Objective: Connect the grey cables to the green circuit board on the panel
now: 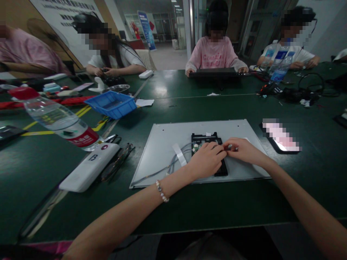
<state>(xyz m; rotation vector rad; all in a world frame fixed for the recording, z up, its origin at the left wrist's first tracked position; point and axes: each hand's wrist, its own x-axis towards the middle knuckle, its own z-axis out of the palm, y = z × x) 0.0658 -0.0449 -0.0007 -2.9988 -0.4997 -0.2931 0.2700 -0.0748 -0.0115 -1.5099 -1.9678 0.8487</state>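
Note:
A pale grey flat panel lies on the table before me, with a black plastic frame on its middle. Inside the frame, part of a small circuit board shows, and grey cables run from it across the panel under a strip of clear tape. My left hand lies over the frame, its fingers curled onto the frame's right side. At that same edge my right hand has thumb and fingers pinched together. Whatever sits between them is hidden.
Right of the panel lies a phone. To the left are a white power bank, glasses, a tilted-looking water bottle and a blue plastic bin. Across the table, a person holds a dark flat panel; other people sit nearby.

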